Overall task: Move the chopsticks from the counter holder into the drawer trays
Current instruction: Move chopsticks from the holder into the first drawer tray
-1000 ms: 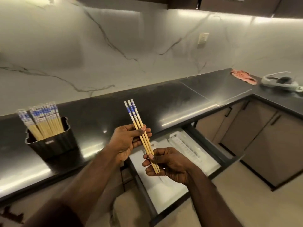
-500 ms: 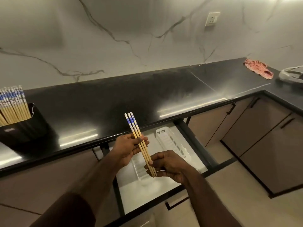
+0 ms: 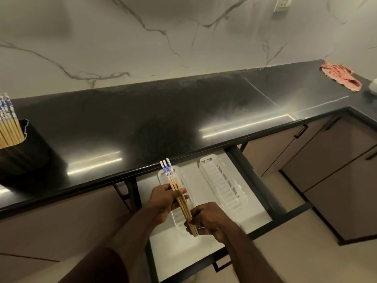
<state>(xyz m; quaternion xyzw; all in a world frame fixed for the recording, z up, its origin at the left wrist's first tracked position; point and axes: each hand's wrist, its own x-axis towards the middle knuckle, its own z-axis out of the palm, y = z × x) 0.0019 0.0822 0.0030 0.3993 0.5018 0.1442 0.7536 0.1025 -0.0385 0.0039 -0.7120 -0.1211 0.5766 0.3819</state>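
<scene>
My black holder on the dark table keeps more blue-tipped sticks. Below, the open drawer has two white trays. My left hand and right hand both pinch three chopsticks above the nearer tray. Marble wall behind.

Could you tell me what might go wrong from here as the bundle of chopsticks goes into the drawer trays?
1. The blue-patterned bamboo chopsticks are held only by the fingertips of the left hand and right hand; one could slip out onto the white drawer floor.
2. Their patterned tips sit close to the black countertop edge and might catch it.
3. The slotted white plastic tray is narrow, so a tilted bundle could land across its rim.
</scene>
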